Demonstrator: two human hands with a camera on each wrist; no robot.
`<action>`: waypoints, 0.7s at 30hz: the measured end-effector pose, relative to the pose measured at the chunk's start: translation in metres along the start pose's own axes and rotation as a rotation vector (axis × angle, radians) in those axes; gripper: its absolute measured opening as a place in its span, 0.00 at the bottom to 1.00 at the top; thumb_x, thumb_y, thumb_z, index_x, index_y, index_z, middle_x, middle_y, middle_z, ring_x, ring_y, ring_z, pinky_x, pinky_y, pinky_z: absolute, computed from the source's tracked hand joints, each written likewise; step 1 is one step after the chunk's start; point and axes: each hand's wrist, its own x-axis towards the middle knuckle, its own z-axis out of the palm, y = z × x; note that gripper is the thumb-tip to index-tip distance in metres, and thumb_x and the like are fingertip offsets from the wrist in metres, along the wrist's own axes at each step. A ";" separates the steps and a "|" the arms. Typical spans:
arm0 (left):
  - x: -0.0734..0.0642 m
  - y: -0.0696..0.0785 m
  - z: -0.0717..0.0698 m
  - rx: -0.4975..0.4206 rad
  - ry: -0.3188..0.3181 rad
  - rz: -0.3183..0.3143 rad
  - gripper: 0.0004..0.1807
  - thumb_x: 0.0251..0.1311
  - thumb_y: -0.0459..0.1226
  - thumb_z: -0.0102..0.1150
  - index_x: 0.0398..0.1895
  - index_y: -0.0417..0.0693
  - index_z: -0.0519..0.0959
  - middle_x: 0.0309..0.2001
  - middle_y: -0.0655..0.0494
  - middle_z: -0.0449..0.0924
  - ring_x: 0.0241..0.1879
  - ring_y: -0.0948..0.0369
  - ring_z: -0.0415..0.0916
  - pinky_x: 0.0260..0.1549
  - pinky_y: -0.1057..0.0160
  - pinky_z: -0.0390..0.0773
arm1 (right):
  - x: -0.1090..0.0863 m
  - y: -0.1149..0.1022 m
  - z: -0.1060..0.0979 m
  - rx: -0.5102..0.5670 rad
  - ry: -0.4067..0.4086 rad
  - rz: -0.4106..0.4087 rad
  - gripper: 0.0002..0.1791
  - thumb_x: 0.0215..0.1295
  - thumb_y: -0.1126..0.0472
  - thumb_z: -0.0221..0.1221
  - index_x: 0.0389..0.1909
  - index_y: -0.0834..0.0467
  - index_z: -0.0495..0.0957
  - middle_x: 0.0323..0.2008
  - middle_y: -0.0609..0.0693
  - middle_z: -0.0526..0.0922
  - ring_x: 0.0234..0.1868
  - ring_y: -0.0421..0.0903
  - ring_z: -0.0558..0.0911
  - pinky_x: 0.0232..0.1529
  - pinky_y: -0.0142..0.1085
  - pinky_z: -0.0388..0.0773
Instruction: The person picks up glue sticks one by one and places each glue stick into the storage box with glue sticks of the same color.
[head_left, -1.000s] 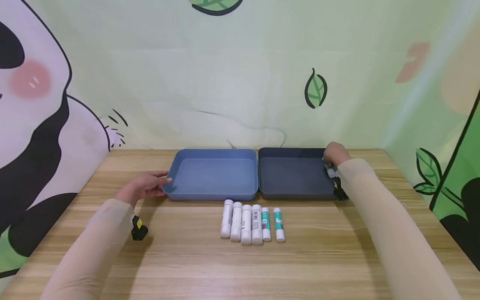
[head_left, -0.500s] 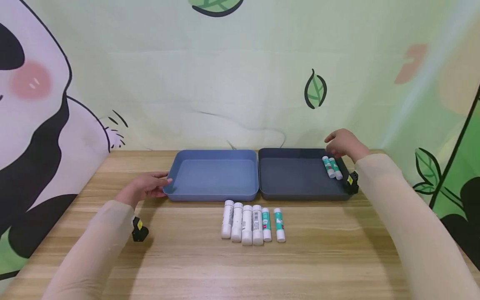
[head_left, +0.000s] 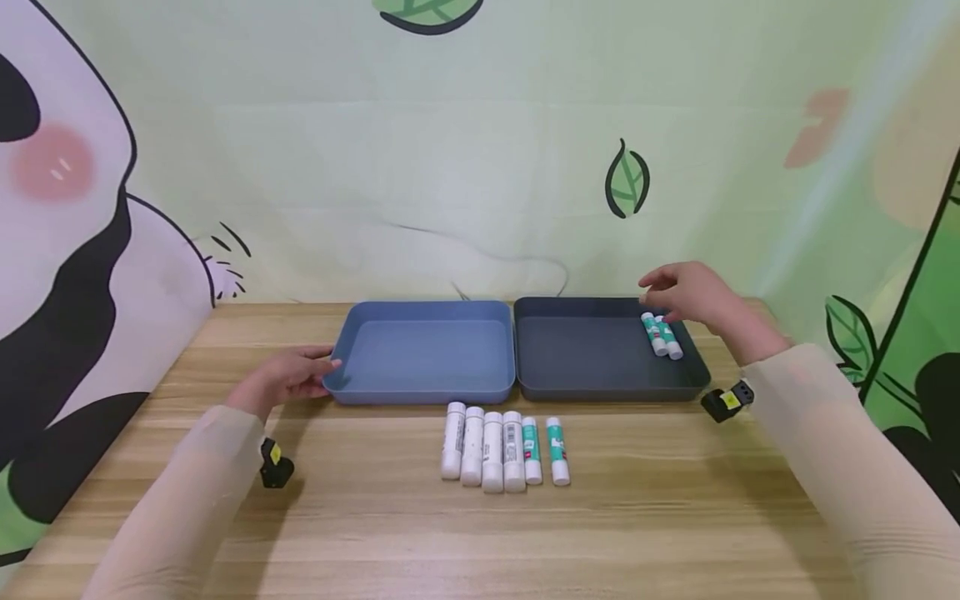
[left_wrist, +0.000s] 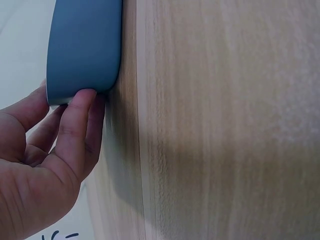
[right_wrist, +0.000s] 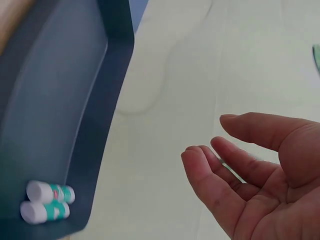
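My left hand [head_left: 288,377] grips the left end of the blue tray [head_left: 420,395], thumb and fingers at its corner; the left wrist view shows the fingertips against the tray's [left_wrist: 85,45] wall. My right hand [head_left: 693,293] hovers over the back right corner of the dark grey tray [head_left: 592,393], holding nothing. Its fingers are loosely bent and apart in the right wrist view. Two teal-and-white glue sticks, a left one [head_left: 653,335] and a right one [head_left: 669,338], lie side by side in that tray, under my right hand.
In front of the trays lies a row of several larger white glue sticks [head_left: 492,454], with two small teal ones, a nearer-in one [head_left: 532,450] and an outer one [head_left: 558,452], at its right. The trays stand side by side on the wooden table [head_left: 390,533], before a printed backdrop [head_left: 337,167].
My right hand has let go of a teal glue stick in the dark tray, lifted off and drawn back to the right. The left hand has stayed at the blue tray.
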 end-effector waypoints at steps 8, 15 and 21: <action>-0.002 0.001 0.001 0.004 -0.006 -0.010 0.38 0.77 0.39 0.52 0.82 0.42 0.48 0.32 0.62 0.74 0.30 0.69 0.75 0.38 0.73 0.85 | -0.028 -0.005 0.030 0.044 0.008 -0.083 0.24 0.75 0.58 0.57 0.64 0.68 0.73 0.58 0.68 0.78 0.47 0.54 0.85 0.44 0.40 0.88; -0.001 0.001 0.002 0.001 -0.004 -0.016 0.38 0.77 0.39 0.52 0.82 0.42 0.47 0.32 0.62 0.75 0.30 0.70 0.75 0.37 0.73 0.85 | -0.047 -0.010 0.056 0.170 0.025 -0.101 0.20 0.75 0.60 0.58 0.61 0.67 0.76 0.54 0.65 0.80 0.47 0.52 0.84 0.47 0.44 0.89; -0.002 0.001 0.001 -0.001 -0.003 -0.008 0.38 0.77 0.39 0.52 0.82 0.41 0.46 0.31 0.63 0.75 0.30 0.70 0.75 0.37 0.73 0.85 | -0.061 -0.011 0.076 0.284 -0.039 -0.095 0.20 0.75 0.62 0.57 0.61 0.68 0.75 0.52 0.66 0.81 0.45 0.47 0.84 0.46 0.42 0.89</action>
